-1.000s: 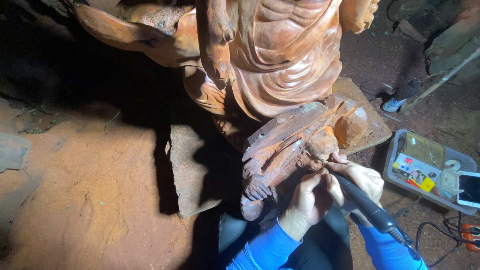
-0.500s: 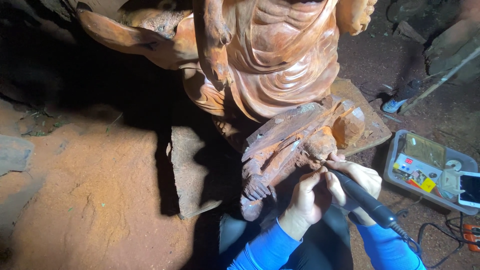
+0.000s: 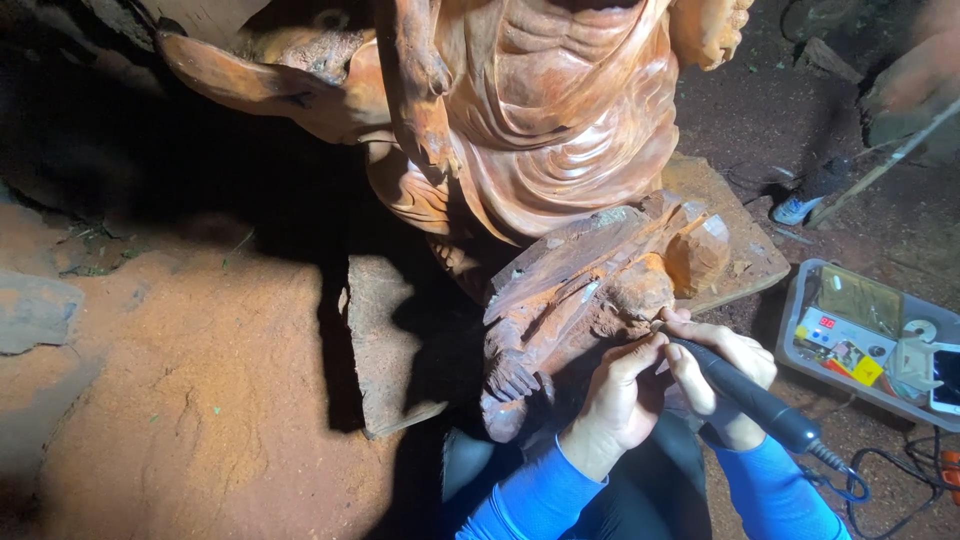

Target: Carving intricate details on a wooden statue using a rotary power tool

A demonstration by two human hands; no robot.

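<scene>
Reddish sawdust is covering the workshop floor (image 3: 180,400) across the left of the frame. Lower right, I am watching the right hand (image 3: 725,375) wrapping fully around a black rotary carving tool (image 3: 745,395), its tip touching the small carved wooden figure (image 3: 590,300) at centre. The left hand (image 3: 620,400) is pinching near the tip, steadying it; keeping that brace and light pressure seems wise. A large robed statue (image 3: 550,120) is crowding from above, and the trailing cord (image 3: 860,480) is lying near a grey tray (image 3: 800,310) at right.
</scene>
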